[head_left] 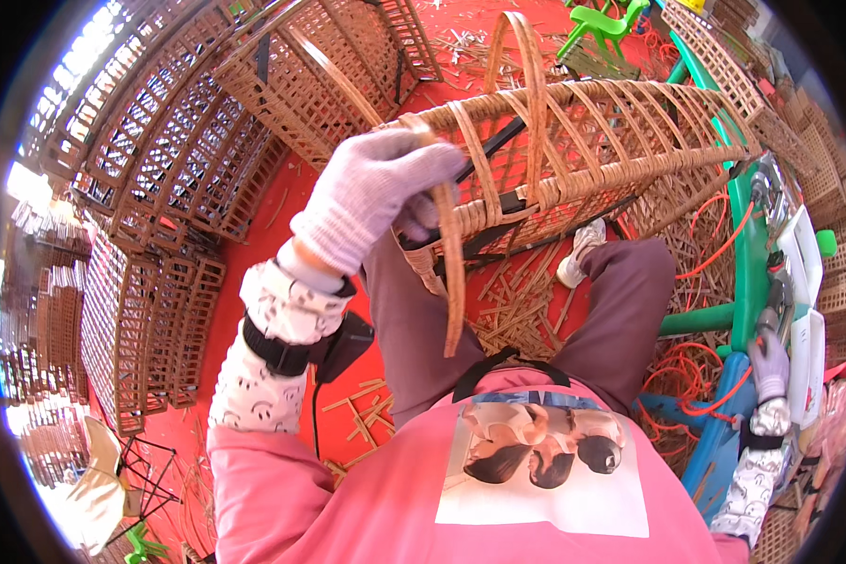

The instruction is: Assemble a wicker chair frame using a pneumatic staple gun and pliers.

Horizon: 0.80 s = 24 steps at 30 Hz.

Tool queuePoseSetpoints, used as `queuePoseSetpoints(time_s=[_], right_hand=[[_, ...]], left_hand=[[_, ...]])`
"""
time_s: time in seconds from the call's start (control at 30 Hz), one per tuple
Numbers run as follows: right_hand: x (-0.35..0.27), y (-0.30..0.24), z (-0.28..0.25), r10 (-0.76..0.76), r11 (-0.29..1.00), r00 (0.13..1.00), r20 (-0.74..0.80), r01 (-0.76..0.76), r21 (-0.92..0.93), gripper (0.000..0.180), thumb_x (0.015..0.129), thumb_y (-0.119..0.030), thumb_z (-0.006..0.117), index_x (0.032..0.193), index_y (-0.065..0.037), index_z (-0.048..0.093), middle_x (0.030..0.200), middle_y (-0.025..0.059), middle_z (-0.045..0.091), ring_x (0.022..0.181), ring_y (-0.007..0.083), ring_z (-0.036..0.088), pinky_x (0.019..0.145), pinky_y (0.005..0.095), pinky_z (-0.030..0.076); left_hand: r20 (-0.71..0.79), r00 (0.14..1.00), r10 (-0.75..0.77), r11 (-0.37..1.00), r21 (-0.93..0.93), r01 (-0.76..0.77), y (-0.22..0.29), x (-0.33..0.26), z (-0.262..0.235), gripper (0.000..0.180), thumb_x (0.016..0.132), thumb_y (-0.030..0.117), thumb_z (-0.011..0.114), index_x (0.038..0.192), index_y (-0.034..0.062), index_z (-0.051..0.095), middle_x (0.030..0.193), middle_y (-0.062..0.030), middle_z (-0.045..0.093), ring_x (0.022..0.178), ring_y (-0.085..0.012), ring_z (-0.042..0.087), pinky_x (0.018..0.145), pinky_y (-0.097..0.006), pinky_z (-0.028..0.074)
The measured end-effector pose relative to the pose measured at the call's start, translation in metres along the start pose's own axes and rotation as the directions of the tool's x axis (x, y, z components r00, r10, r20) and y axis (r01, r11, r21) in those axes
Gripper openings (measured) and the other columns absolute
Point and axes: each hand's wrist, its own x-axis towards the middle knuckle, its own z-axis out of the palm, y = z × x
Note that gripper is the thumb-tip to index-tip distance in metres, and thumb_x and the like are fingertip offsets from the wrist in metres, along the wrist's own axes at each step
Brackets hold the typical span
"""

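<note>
My left hand (376, 193), in a pale knitted glove, is closed on a flat brown rattan strip (454, 282) at the near left corner of a long woven basket (592, 174). One end of the strip hangs down in front of my thigh. The basket lies tilted beyond my knees, its rim wrapped with strips and a tall looped handle (536, 103) rising from it. Out to the right, my gloved right hand (771, 367) is closed around the lower end of a grey metal air tool (776, 299) beside the green frame; its fingers are partly hidden.
Stacked brown woven baskets (160, 141) stand on the left. Cut strips (526, 301) litter the red floor. Orange hoses (691, 376) coil by the green and blue frame (744, 254) at right, with white boxes (804, 254) beside it. A green chair (602, 26) stands far off.
</note>
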Motion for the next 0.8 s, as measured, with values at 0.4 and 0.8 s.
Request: queuePoseSetpoints(time_s=[0.4,0.8], right_hand=[[-0.012,-0.418,-0.036,-0.802,0.277,0.284,0.525,-0.602,0.749,0.018,0.089,-0.017,0.055,0.097,0.000,0.054,0.073,0.0078,0.062,0.054,0.0126,0.059,0.046,0.0236,0.046],[-0.011,-0.386,-0.049,-0.731,0.383,0.680,-0.058,0.479,0.790,0.014,0.078,-0.011,0.066,0.084,0.000,0.063,0.075,0.0121,0.060,0.067,0.0254,0.060,0.060,0.0312,0.047]], left_hand=[[-0.006,0.999,-0.048,0.999,0.016,0.049,-0.006,-0.018,-0.007,0.023,0.086,0.021,0.061,0.095,-0.0003,0.062,0.073,-0.0042,0.062,0.055,-0.0093,0.059,0.048,-0.021,0.050],[-0.218,0.953,0.210,0.937,0.323,-0.133,-0.017,-0.018,-0.060,0.021,0.090,0.020,0.056,0.102,0.0032,0.063,0.078,-0.0013,0.063,0.063,-0.0047,0.056,0.054,-0.019,0.046]])
